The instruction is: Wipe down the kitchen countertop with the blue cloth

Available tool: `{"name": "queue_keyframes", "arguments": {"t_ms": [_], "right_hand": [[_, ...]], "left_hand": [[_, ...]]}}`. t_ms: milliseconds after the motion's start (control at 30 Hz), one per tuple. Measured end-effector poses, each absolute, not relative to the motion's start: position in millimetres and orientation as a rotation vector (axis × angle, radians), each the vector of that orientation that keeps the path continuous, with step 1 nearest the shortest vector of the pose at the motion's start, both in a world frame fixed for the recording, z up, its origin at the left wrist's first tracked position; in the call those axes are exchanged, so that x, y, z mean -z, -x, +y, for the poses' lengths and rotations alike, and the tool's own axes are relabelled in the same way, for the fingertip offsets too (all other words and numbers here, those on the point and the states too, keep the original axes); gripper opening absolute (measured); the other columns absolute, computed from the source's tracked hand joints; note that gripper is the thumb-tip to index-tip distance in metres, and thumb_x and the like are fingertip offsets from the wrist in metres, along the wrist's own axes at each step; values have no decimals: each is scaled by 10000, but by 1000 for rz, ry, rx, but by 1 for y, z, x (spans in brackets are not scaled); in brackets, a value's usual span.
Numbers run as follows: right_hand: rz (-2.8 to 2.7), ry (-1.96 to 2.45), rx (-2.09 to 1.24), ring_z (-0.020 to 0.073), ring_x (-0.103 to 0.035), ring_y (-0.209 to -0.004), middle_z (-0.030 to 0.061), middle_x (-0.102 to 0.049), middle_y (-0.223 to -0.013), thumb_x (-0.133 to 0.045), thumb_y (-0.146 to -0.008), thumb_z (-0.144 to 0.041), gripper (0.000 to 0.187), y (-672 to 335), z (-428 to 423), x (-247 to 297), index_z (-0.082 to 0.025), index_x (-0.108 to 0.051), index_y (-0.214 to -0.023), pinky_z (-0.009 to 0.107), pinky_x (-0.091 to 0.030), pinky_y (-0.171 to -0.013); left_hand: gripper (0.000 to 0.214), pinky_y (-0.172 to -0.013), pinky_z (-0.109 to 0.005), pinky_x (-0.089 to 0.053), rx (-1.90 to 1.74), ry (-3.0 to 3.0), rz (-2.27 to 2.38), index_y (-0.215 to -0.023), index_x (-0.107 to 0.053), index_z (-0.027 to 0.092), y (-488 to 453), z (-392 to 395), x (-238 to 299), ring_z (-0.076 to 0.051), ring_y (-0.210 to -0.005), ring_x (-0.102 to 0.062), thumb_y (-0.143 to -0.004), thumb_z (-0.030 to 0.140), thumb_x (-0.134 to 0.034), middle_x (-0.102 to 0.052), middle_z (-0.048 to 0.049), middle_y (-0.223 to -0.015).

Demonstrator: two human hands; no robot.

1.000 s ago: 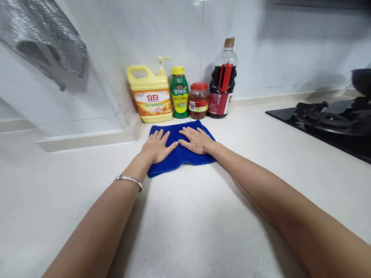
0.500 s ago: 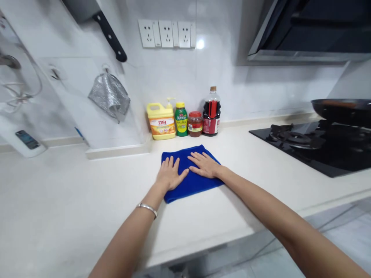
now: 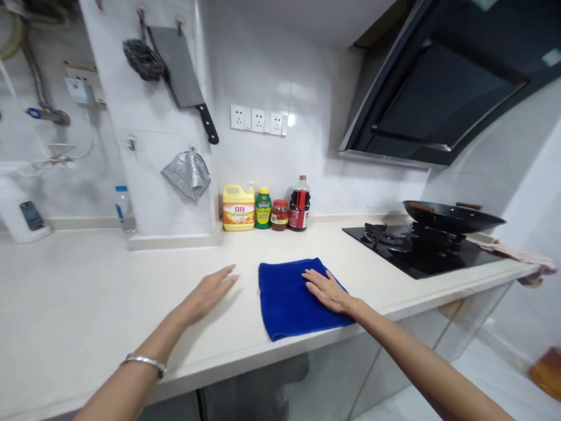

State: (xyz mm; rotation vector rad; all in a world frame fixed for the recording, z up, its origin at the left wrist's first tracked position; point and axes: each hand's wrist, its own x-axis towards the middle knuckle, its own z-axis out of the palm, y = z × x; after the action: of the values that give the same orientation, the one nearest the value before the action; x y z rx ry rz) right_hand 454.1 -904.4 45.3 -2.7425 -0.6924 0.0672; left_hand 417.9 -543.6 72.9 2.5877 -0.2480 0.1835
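Note:
A folded blue cloth [image 3: 284,304] lies flat on the white countertop [image 3: 96,292], reaching close to its front edge. My right hand [image 3: 328,290] rests on the cloth's right part, palm down with fingers stretched out. To the left of the cloth, apart from it, my left hand [image 3: 213,294] hovers over or just touches the counter; which, I cannot tell. Its fingers are extended and it holds nothing. A silver bangle [image 3: 144,363] circles my left wrist.
Against the back wall stand a yellow detergent jug [image 3: 238,209], a green bottle [image 3: 263,209], a red-lidded jar [image 3: 279,215] and a dark sauce bottle [image 3: 300,204]. At right, a wok [image 3: 456,217] sits on the black stove [image 3: 421,266]. A cleaver [image 3: 182,73] hangs at left.
My left hand has left the cloth and moved left. The cloth, under my right hand, has come nearer the counter's front edge. The camera view has tilted up, showing more wall and stove.

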Motion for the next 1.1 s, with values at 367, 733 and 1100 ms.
{"name": "queue_keyframes", "arguments": {"t_ms": [367,733,1100], "right_hand": [[-651,2987,-73,383,-30,-1547,161,-107,-1676,-260,-975,-701,819,-436,-830,-43,-186,-202,-1610,690,-2,-1197],[-946,2943,-170,416,20,-1537,221,-29,-1671,-259,-967,-734,892,-489,-771,-49,-145,-101,-1618,702,-48,-1188],[-813,2932,-117,388,-33,-1547,156,-78,-1690,-220,-944,-772,868,-598,-728,-44,-225,-156,-1615,717,-43,-1176]], "left_hand": [[804,-1223,-564,-224,-243,-2993,366,-1539,-324,98,-428,-421,-34,-418,-1504,-200,-903,584,-239,-246,-159,-1635],[765,-1234,-546,-174,-142,-3065,420,-1574,-214,119,-427,-431,-32,-409,-1525,-125,-953,560,-148,-159,-139,-1669],[797,-1252,-502,-151,-81,-3088,442,-1586,-183,175,-431,-421,-25,-339,-1547,-78,-928,619,-113,-116,-76,-1685]]}}
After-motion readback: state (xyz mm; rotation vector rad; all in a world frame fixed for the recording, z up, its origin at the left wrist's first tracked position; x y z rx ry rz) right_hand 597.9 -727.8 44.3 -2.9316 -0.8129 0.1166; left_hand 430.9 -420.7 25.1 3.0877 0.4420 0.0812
